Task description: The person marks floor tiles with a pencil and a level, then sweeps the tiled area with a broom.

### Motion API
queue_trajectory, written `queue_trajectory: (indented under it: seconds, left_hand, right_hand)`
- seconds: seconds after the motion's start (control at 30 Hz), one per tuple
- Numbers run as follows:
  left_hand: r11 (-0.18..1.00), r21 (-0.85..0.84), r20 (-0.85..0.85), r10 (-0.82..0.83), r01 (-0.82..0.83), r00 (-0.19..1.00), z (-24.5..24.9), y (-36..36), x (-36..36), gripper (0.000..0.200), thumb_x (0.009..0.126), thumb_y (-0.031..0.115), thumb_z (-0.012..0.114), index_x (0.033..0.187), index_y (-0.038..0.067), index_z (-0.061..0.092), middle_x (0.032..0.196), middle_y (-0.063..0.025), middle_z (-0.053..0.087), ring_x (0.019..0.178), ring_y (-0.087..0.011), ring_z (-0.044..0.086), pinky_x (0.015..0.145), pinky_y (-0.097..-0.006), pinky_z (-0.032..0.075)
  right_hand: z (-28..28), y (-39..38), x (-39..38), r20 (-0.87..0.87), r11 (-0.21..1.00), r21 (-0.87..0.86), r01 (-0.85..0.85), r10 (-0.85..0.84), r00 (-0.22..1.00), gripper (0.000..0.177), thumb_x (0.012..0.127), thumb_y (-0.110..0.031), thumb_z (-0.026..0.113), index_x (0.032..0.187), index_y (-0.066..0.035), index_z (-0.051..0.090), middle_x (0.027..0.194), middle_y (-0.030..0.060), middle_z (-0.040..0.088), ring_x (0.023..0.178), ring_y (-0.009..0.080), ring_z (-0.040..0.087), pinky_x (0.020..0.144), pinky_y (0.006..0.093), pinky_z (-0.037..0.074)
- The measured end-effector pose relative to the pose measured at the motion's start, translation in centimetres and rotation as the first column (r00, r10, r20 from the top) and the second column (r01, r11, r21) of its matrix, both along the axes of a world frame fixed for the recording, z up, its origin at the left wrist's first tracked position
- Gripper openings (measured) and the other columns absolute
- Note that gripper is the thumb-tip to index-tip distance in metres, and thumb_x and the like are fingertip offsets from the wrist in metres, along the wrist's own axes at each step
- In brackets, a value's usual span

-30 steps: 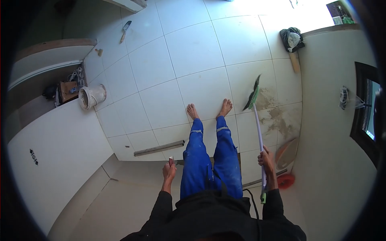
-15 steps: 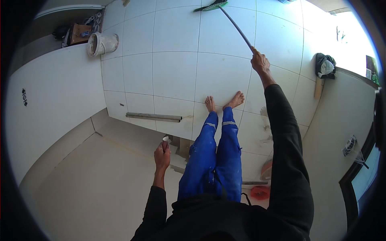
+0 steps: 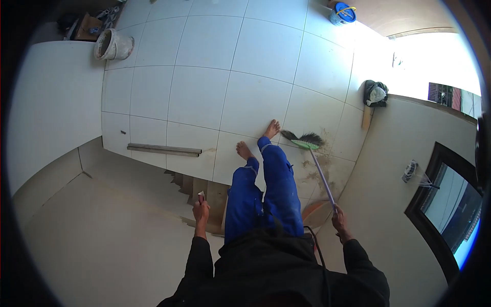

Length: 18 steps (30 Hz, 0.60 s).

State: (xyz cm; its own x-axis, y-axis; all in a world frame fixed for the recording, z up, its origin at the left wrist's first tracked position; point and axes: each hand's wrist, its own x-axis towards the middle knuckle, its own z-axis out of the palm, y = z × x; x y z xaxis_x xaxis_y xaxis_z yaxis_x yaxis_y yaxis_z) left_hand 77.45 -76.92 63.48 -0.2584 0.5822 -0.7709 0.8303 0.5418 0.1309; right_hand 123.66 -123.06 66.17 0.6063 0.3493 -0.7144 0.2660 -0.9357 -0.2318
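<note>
My right hand point(image 3: 340, 221) is closed around the upper end of a broom's pale stick. The broom's green head with dark bristles point(image 3: 306, 142) rests on the tiled floor, just right of my bare feet, by a patch of brown dirt point(image 3: 327, 171). My left hand point(image 3: 201, 210) is closed on a small scraper point(image 3: 200, 196) with a dark reddish handle and a pale tip; most of the handle is hidden by my fingers. That hand is over the drop beside the floor edge, where steps point(image 3: 190, 187) show below.
Grey metal bars point(image 3: 163, 149) lie along the floor edge. A dirty white bucket point(image 3: 121, 47) stands far left, a blue bucket point(image 3: 343, 14) at the back. A black bag point(image 3: 376, 94) sits by the right wall, near an orange basin point(image 3: 316, 212). A dark-framed window point(image 3: 442, 204) is at right.
The broom has come from far out on the floor to beside my feet, with my right arm drawn back. My feet have shifted and the view has turned right. Left hand still grips the scraper.
</note>
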Motion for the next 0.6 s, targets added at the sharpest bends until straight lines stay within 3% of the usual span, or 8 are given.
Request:
queue_trajectory:
  seconds: [0.2,0.23,0.3,0.33,0.37,0.4,0.43,0.6]
  left_hand:
    - [0.995,0.046,-0.049,0.089,-0.087,0.995,0.3,-5.1,-0.3,0.034,0.082,0.029,0.057,0.071,-0.001,0.067,0.075,-0.0176,0.070,0.077,-0.0320,0.071,0.074,-0.0464,0.051]
    - [0.998,0.014,-0.091,0.058,-0.057,0.994,0.1,-5.4,0.2,0.034,0.082,0.029,0.057,0.071,-0.001,0.066,0.075,-0.0172,0.070,0.077,-0.0320,0.070,0.074,-0.0464,0.051]
    - [1.000,-0.013,-0.145,0.025,-0.027,0.989,-0.1,-5.8,1.1,0.034,0.082,0.029,0.057,0.071,-0.002,0.066,0.076,-0.0167,0.070,0.078,-0.0319,0.070,0.074,-0.0464,0.051]
    - [0.998,-0.003,-0.135,0.062,-0.063,0.989,-0.3,-6.0,1.7,0.032,0.082,0.028,0.057,0.071,-0.002,0.065,0.075,-0.0162,0.069,0.077,-0.0318,0.070,0.073,-0.0469,0.051]
    - [0.995,0.006,-0.126,0.100,-0.100,0.987,-0.4,-6.0,2.5,0.031,0.083,0.026,0.056,0.071,-0.001,0.064,0.074,-0.0156,0.069,0.076,-0.0316,0.070,0.073,-0.0474,0.050]
    - [0.995,0.015,-0.137,0.103,-0.102,0.985,-0.2,-5.9,3.4,0.031,0.083,0.026,0.056,0.071,-0.001,0.064,0.074,-0.0156,0.069,0.076,-0.0316,0.070,0.073,-0.0474,0.050]
    - [0.991,0.053,-0.086,0.128,-0.123,0.988,0.5,-5.7,4.3,0.029,0.084,0.026,0.056,0.076,-0.001,0.064,0.073,-0.0147,0.067,0.075,-0.0309,0.069,0.073,-0.0469,0.050]
    - [0.973,0.169,-0.070,0.169,-0.156,0.983,5.2,-4.4,16.2,0.027,0.088,0.027,0.055,0.090,0.001,0.064,0.070,-0.0121,0.065,0.073,-0.0285,0.068,0.072,-0.0447,0.050]
  right_hand:
    - [1.9,4.9,-4.0,0.139,0.960,0.206,0.188,-0.219,0.966,0.055,0.094,-0.005,0.052,0.148,-0.015,0.052,0.096,0.0278,0.067,0.079,0.0377,0.067,0.073,0.0446,0.053]
    - [2.5,9.2,-1.9,0.084,0.967,0.041,0.250,-0.252,0.964,0.060,0.093,-0.004,0.052,0.151,-0.017,0.046,0.103,0.0303,0.067,0.084,0.0428,0.068,0.079,0.0461,0.054]
    - [-2.3,13.1,3.7,0.108,0.962,0.205,0.183,-0.208,0.972,0.063,0.092,-0.004,0.053,0.153,-0.018,0.043,0.107,0.0309,0.067,0.087,0.0451,0.068,0.081,0.0469,0.054]
    - [-5.6,15.4,7.1,0.284,0.927,0.375,0.027,-0.143,0.948,0.065,0.090,-0.005,0.053,0.153,-0.017,0.041,0.104,0.0299,0.068,0.085,0.0448,0.068,0.079,0.0480,0.053]
    - [-8.8,18.2,11.1,0.403,0.934,0.351,-0.072,-0.081,0.912,0.065,0.089,-0.006,0.052,0.152,-0.015,0.042,0.098,0.0298,0.068,0.080,0.0445,0.068,0.075,0.0514,0.051]
    - [-7.4,23.9,16.1,0.095,0.932,0.311,0.186,-0.226,0.970,0.065,0.088,-0.007,0.052,0.152,-0.013,0.041,0.093,0.0302,0.068,0.078,0.0438,0.068,0.072,0.0548,0.049]
    - [-9.3,27.8,20.4,0.141,0.930,0.328,0.166,-0.222,0.965,0.065,0.087,-0.009,0.051,0.151,-0.013,0.040,0.089,0.0301,0.068,0.077,0.0444,0.067,0.070,0.0569,0.048]
    - [-20.4,45.3,42.6,0.168,0.997,-0.018,-0.078,0.080,0.983,0.040,0.095,-0.022,0.048,0.129,-0.002,0.054,0.116,0.0292,0.069,0.111,0.0466,0.066,0.093,0.0535,0.053]
